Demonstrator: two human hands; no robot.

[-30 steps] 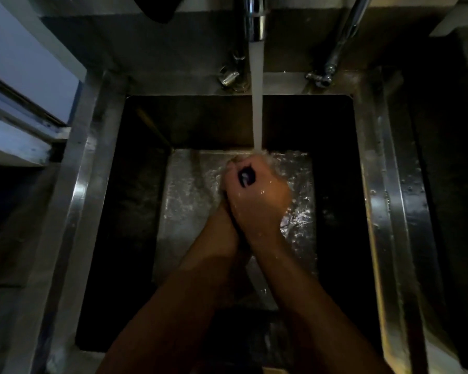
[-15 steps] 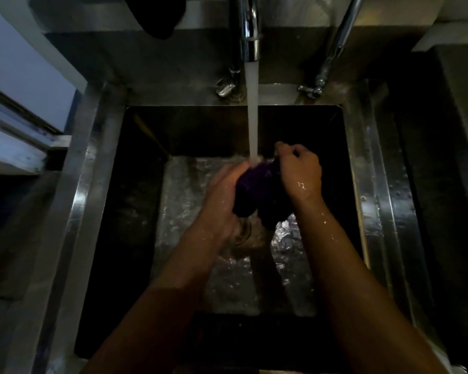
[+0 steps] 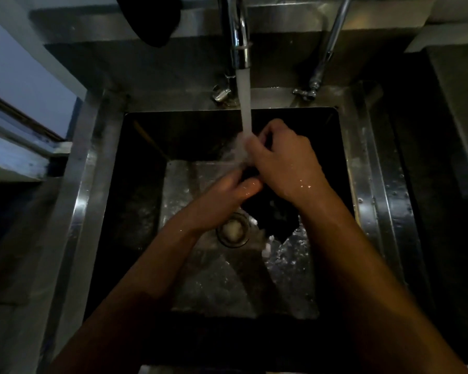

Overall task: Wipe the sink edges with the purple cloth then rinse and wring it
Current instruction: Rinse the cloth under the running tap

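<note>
Rinsing purple cloth (image 3: 270,211) under running faucet (image 3: 239,44).
Right hand (image 3: 287,163) grips the cloth's top in the stream; left hand (image 3: 227,193) pinches it just below, above the drain (image 3: 233,230).

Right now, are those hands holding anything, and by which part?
Both hold the purple cloth: right hand grips its top under the running water, left hand just below; the rest hangs.
</note>
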